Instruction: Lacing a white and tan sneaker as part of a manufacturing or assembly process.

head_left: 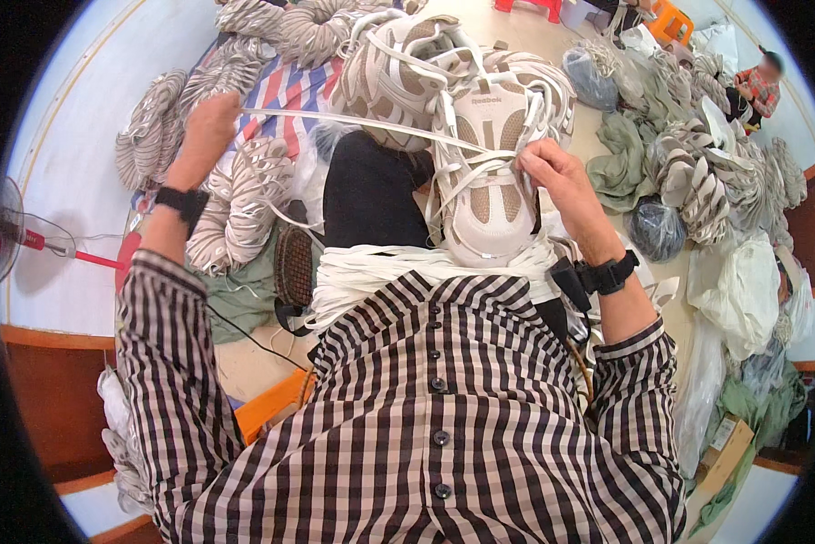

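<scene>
Left hand (212, 127) closed on a taut lace (362, 120) — right hand (557, 177), well apart, pinching the side of the shoe (484, 208) just beside it. Too hard a leftward pull could twist the shoe

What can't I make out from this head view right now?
In the head view:
The end of the taut lace: not visible past the closed left hand, which covers it.
What the right hand pinches, if anything: covered by its own fingers.
Underside of the shoe: hidden beneath its upper.
Fan: cut off by the dark left rim.
</scene>
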Available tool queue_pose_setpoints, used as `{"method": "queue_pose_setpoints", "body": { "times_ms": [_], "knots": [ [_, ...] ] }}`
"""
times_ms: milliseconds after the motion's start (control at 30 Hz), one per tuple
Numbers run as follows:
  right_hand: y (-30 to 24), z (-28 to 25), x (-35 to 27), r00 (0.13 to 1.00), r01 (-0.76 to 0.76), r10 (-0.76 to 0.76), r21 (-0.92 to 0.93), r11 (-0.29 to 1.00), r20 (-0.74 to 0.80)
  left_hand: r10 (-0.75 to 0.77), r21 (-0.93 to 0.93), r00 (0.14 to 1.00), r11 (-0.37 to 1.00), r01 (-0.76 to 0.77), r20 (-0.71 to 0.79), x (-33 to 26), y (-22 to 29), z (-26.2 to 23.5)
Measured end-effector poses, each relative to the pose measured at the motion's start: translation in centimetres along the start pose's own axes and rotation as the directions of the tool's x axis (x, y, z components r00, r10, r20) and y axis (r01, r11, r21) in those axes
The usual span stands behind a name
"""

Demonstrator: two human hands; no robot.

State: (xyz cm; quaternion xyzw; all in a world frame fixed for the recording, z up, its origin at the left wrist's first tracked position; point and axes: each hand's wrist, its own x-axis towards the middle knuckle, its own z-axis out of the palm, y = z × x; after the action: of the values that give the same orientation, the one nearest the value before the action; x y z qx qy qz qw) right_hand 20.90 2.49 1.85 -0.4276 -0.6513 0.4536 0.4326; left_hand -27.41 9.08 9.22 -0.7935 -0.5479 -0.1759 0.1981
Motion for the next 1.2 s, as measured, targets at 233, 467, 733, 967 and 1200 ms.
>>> {"method": "queue_pose_setpoints", "body": {
  "times_ms": [233, 467, 733, 967, 1200],
  "knots": [
    [-1.2, 0.8, -1.0, 0.946, 0.166, -0.244, -0.328, 0.930, -0.214, 0.068, -0.342, 0.992, 0.934, -0.102, -0.110, 0.4, 13.0, 1.3],
    [-2.7, 2.1, -1.3, 0.838, 0.441, -0.543, -0.653, 0.615, 0.055, 0.129, -0.684, 0.991, 0.719, -0.122, -0.041, -3.4, 26.7, 0.3],
    [-3.1, 1.8, -0.6, 0.876, 0.356, -0.476, -0.775, 0.521, 0.082, -0.012, -0.756, 0.995, 0.652, -0.068, -0.101, -1.0, 28.9, 3.4],
    [-4.6, 0.9, 0.8, 0.933, 0.333, -0.322, -0.730, 0.598, 0.161, 0.018, -0.694, 0.998, 0.718, -0.055, -0.061, 0.9, 27.3, 3.1],
    [-4.5, 1.1, 0.4, 0.944, 0.266, -0.320, -0.749, 0.607, 0.076, 0.118, -0.751, 0.991, 0.649, -0.119, -0.056, 0.5, 28.2, 2.8]
  ]
}}
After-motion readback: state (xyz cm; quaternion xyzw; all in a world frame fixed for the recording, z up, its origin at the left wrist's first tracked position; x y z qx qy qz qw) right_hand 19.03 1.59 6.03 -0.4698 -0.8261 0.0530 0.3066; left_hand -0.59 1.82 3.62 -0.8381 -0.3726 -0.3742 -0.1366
